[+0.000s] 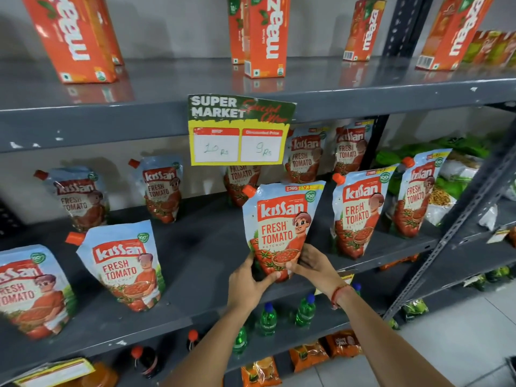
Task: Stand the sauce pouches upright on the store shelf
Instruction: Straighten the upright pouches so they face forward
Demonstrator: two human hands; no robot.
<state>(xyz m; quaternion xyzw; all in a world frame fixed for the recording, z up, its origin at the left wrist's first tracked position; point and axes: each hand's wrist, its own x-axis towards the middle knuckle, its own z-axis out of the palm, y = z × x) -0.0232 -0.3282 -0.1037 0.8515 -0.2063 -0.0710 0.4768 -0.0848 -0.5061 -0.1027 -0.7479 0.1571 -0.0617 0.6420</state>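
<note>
I have both hands on one Kissan ketchup pouch (280,230), gripping it by its bottom end. My left hand (247,286) wraps the lower left corner, its fingers (272,276) closed across the front of the pack, thumb side towards me. My right hand (314,265) holds the lower right corner, its fingers (293,266) pressed on the tomato picture (a red thread (339,294) sits round that wrist). The pouch rises upright from my fingers, label facing me, orange cap (249,190) at its top left, and its base is right at the front edge of the grey shelf (206,247); I cannot tell whether it rests on the shelf or hangs just clear of it.

Just beyond my right fingers stand two more pouches (358,213), upright near the front edge, and further back, above my fingertips, others stand in a back row (304,156). Well off to the side of my left fingers, two front pouches (122,266) lean backwards, with a couple more (163,188) behind them.

Straight above the held pouch hangs a yellow and green price card (238,129) from the upper shelf, which carries orange Maaza cartons (265,34). Below my wrists, green bottles (268,319) stand on the lower shelf.
</note>
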